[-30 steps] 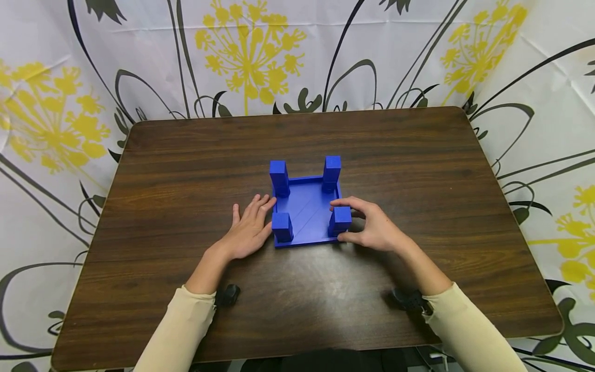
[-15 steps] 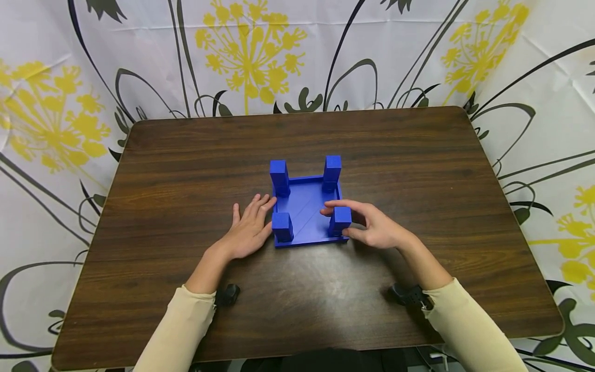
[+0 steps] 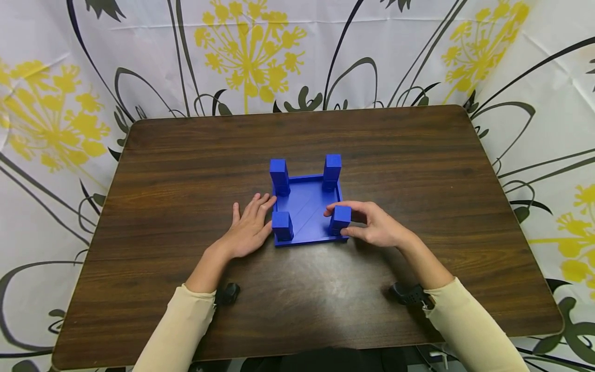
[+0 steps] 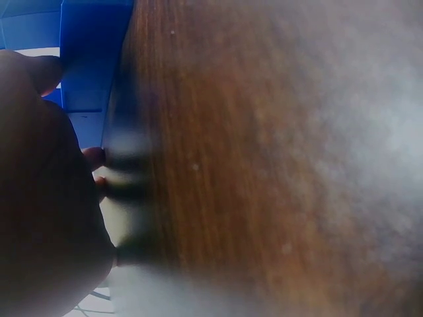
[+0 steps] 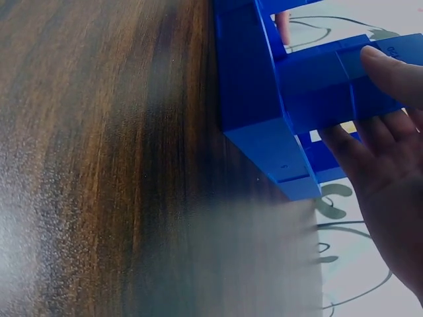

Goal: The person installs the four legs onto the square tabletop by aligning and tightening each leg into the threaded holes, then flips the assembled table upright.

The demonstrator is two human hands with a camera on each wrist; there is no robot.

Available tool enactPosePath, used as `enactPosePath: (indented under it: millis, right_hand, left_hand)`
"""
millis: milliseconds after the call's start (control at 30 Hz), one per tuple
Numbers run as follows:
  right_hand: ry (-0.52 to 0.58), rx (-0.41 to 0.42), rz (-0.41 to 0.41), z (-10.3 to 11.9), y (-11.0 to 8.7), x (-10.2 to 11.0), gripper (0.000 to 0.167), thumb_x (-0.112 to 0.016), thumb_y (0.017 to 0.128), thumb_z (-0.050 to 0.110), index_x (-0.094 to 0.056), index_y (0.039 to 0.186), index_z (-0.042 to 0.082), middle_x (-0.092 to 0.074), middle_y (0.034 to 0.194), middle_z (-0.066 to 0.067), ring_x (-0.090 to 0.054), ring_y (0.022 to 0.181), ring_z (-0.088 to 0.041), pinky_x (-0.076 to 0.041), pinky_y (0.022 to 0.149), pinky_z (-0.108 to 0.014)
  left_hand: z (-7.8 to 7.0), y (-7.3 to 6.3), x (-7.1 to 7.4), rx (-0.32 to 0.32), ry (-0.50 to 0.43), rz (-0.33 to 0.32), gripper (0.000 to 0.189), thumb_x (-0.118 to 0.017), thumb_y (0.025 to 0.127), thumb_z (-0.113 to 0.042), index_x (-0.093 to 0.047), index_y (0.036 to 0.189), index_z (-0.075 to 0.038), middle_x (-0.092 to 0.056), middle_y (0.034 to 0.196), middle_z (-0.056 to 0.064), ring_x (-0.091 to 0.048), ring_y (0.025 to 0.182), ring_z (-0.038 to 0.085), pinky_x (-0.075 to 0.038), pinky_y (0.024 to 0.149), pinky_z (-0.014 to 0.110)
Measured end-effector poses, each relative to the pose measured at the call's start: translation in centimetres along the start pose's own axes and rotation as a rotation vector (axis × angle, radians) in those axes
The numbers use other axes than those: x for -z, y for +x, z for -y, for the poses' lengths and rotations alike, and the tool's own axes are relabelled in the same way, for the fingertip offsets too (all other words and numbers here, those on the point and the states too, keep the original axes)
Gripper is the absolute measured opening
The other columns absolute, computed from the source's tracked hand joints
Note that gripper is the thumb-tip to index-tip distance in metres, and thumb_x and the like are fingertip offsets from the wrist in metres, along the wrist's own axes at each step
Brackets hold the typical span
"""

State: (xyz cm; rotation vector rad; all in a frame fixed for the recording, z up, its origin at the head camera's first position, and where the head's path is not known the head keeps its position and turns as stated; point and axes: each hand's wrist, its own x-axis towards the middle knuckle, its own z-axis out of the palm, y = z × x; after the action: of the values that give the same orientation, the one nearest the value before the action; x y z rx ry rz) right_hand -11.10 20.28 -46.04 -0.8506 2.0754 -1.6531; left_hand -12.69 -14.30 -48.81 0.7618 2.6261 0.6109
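Observation:
A square blue tray [image 3: 309, 206] with a low rim lies on the table, a square blue post standing at each corner. My right hand [image 3: 376, 225] pinches the near right post [image 3: 341, 219], thumb on the near side and fingers round the back. In the right wrist view a seam divides this post [image 5: 317, 82], and the thumb presses the part beyond the seam, slightly offset from the lower part. My left hand [image 3: 248, 227] lies flat with straight fingers on the table, fingertips against the tray's left wall, beside the near left post [image 3: 282, 227].
The two far posts, left [image 3: 279, 175] and right [image 3: 332, 173], stand taller in view behind the hands. A brown wood-grain table [image 3: 186, 165] bears everything. A white curtain with yellow flowers [image 3: 251, 57] hangs behind its far edge.
My right hand has shifted slightly up the near right post, its thumb leaving the tray's corner for the post's side. The left hand and tray have kept their places.

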Motion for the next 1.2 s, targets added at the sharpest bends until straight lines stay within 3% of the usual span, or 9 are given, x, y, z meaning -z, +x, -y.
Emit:
enactPosePath:
  millis: [400, 800, 1000, 1200]
  right_hand:
    - [0.003, -0.022, -0.04, 0.06, -0.07, -0.15, 0.049, -0.074, 0.084, -0.003, -0.059, 0.13, 0.005, -0.064, 0.125, -0.006, -0.058, 0.119, -0.02, -0.045, 0.1, -0.038]
    - [-0.017, -0.064, -0.099, 0.44, -0.06, -0.63, 0.05, -0.075, 0.078, -0.013, -0.06, 0.125, -0.004, -0.064, 0.12, -0.018, -0.061, 0.109, -0.021, -0.05, 0.092, -0.043]
    - [-0.03, -0.061, -0.138, 0.49, -0.04, -0.82, 0.048, -0.08, 0.077, -0.005, -0.063, 0.121, 0.003, -0.067, 0.116, -0.01, -0.062, 0.098, -0.018, -0.053, 0.086, -0.033]
    - [-0.063, -0.055, -0.172, 0.35, -0.09, -0.93, 0.046, -0.084, 0.076, 0.003, -0.065, 0.117, 0.011, -0.067, 0.112, -0.002, -0.061, 0.091, -0.018, -0.054, 0.086, -0.034]
  left_hand:
    - [-0.05, 0.02, 0.07, 0.007, 0.004, 0.002, 0.063, -0.023, 0.106, -0.049, -0.007, 0.158, -0.019, -0.007, 0.163, 0.011, 0.004, 0.149, 0.031, 0.011, 0.106, 0.069]
    - [0.06, 0.05, -0.06, 0.009, -0.001, -0.002, 0.063, -0.023, 0.106, -0.049, -0.007, 0.158, -0.02, -0.006, 0.163, 0.011, 0.005, 0.149, 0.031, 0.01, 0.106, 0.068]
    - [-0.01, 0.08, 0.01, 0.007, 0.0, 0.0, 0.062, -0.023, 0.106, -0.048, -0.006, 0.159, -0.02, -0.006, 0.163, 0.011, 0.005, 0.149, 0.03, 0.011, 0.106, 0.068]
    - [0.04, 0.05, 0.01, 0.007, 0.001, 0.001, 0.061, -0.024, 0.106, -0.047, -0.007, 0.158, -0.019, -0.006, 0.163, 0.011, 0.005, 0.149, 0.03, 0.011, 0.106, 0.068]
